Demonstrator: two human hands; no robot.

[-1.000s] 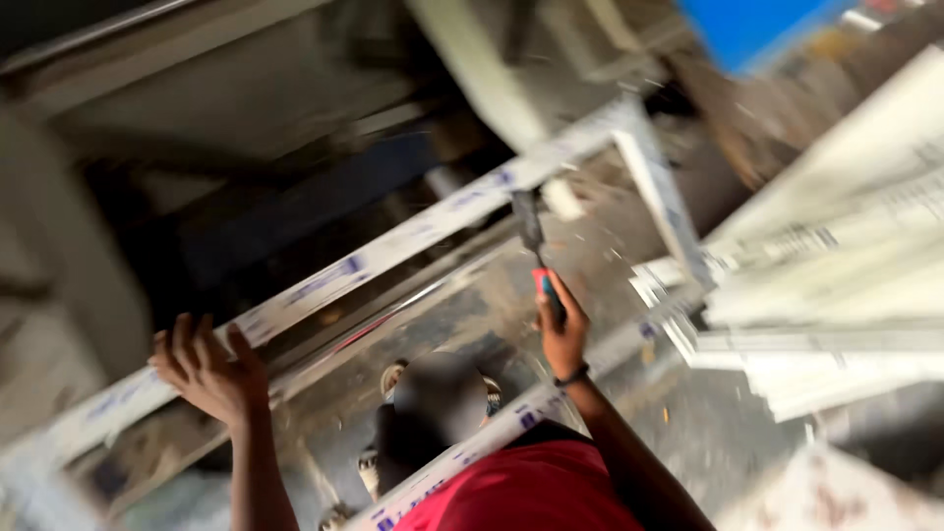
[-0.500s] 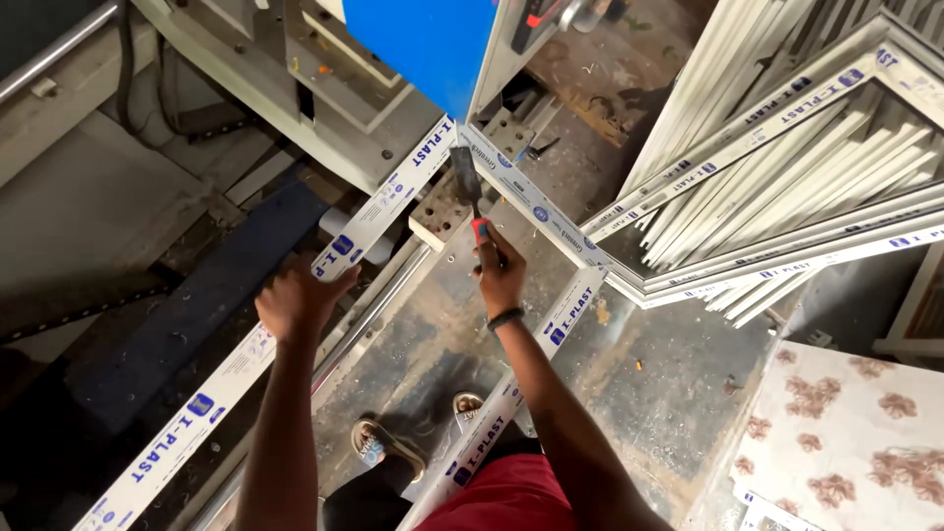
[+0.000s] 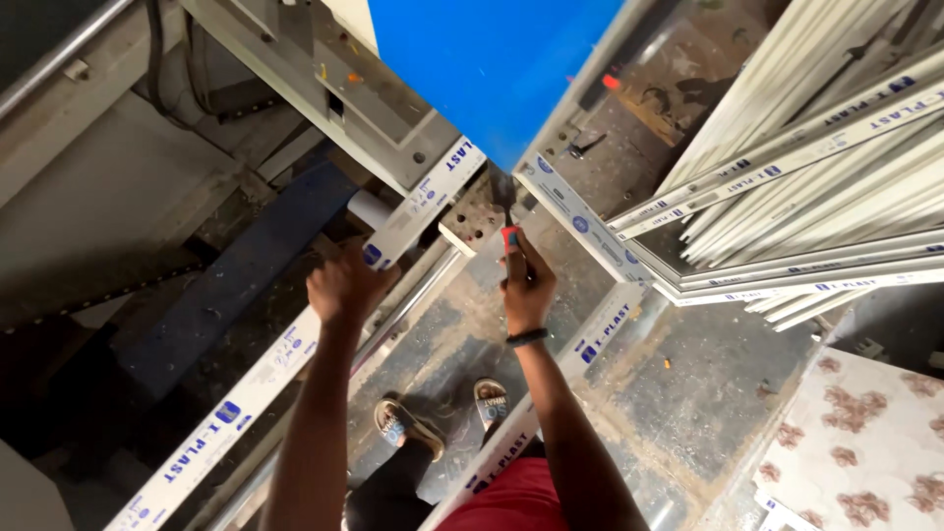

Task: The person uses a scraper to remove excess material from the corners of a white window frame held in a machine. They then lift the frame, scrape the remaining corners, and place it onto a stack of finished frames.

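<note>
Left hand (image 3: 346, 285) clenched around white frame bar (image 3: 295, 354), below its corner joint. Right hand (image 3: 527, 290) beside that corner, grasping red-handled tool (image 3: 508, 221); tool tip hidden against the joint, kind unclear.

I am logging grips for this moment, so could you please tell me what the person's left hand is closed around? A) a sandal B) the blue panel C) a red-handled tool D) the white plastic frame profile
D: the left hand has its grip around the white plastic frame profile, while the right hand holds the red-handled tool near the frame corner.
</note>
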